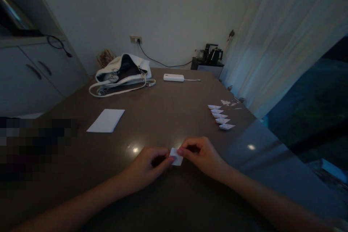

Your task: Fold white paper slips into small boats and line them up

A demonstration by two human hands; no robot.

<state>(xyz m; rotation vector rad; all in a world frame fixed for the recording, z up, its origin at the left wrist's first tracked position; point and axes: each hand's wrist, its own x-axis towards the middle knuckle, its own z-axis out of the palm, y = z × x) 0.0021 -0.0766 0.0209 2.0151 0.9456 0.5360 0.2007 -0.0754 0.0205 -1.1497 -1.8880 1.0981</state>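
Observation:
Between my two hands is a small white piece of paper (176,157), roughly square and held just above the table near its front. My left hand (152,165) pinches its left edge between thumb and fingers. The upper right part of the paper is in a pinch of my right hand (202,154). Ahead to the right, several small folded paper boats (222,120) stand in a slanting row. To the left lies a stack of white paper (106,120). Any fold lines on the held paper are too small to make out.
A white handbag (123,74) lies at the back left of the brown table (168,116). Near the far edge is a white power bank (173,77) with a short cable. Paper scraps (227,103) lie by the right edge. A kettle (214,55) stands beyond, beside the curtain (261,43).

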